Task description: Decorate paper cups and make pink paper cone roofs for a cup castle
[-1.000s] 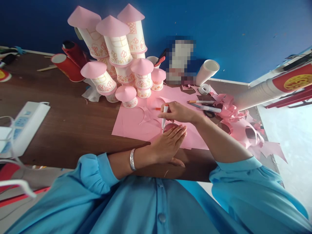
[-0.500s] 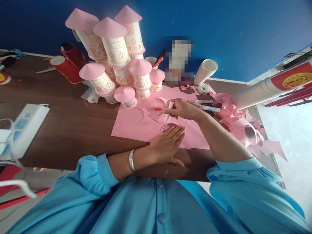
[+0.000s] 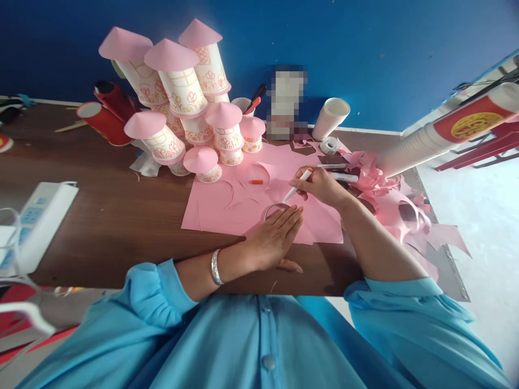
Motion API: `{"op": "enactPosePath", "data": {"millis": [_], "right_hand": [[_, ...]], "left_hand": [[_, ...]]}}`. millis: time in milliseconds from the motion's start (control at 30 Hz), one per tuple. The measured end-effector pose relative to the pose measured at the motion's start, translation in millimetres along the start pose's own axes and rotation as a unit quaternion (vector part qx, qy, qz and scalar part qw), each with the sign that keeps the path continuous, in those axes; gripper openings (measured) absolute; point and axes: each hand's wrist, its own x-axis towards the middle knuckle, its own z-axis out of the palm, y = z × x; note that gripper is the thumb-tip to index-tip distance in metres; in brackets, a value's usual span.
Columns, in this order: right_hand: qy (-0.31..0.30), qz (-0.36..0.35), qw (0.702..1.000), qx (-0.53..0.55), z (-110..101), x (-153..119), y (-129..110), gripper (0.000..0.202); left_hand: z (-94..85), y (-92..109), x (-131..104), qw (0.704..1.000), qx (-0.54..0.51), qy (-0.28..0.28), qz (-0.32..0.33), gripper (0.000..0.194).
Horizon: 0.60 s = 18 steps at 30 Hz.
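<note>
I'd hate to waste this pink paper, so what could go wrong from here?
If the round, rimmed object under the left hand slips on the pink paper, the white marker in the right hand might draw a stray line. The stacked paper-cup towers stand close by, beyond the hands, so a knock could topple them.

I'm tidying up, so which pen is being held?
The white pen with the reddish end, in the right hand; the other pen-like items lie by the pink scraps.
</note>
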Motion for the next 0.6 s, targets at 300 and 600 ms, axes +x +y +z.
{"op": "enactPosePath", "data": {"millis": [300,600], "right_hand": [[0.031,0.036,0.998,0.047,-4.7,-17.7,7.5,0.048],[0.047,0.013,0.997,0.054,-2.8,-22.8,22.7,0.045]], "left_hand": [[-5.7,1.3,0.5,1.000,0.005,0.031,0.002,0.115],[-6.1,4.0,-0.6,0.998,0.038,0.013,-0.043,0.122]]}}
